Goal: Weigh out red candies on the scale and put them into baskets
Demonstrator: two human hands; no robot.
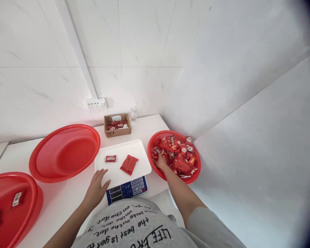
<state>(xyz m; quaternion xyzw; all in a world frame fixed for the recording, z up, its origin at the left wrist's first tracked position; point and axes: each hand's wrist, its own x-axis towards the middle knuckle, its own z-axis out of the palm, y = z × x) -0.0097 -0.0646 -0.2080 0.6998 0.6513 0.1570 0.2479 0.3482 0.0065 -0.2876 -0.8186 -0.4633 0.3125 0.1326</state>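
My left hand (98,182) is open, fingers apart, at the near left edge of the white scale tray (116,177). Two items lie on that tray: a small dark red wrapped packet (111,158) with white lettering and a larger bright red packet (129,164). On the right, my right hand (161,161) reaches into a red plastic basket (197,168) heaped with red wrapped packets (182,163). Its fingers bend in among them at the basket's left side, and what they grip is partly hidden. The scale's blue keypad panel (127,190) shows below the tray.
An open cardboard box (118,131) with red packets stands at the back, beside a clear plastic bottle (133,114). An empty red basket (77,155) sits left of the scale. Another red basket (28,220) at the near left holds a few packets. Walls border the back and right.
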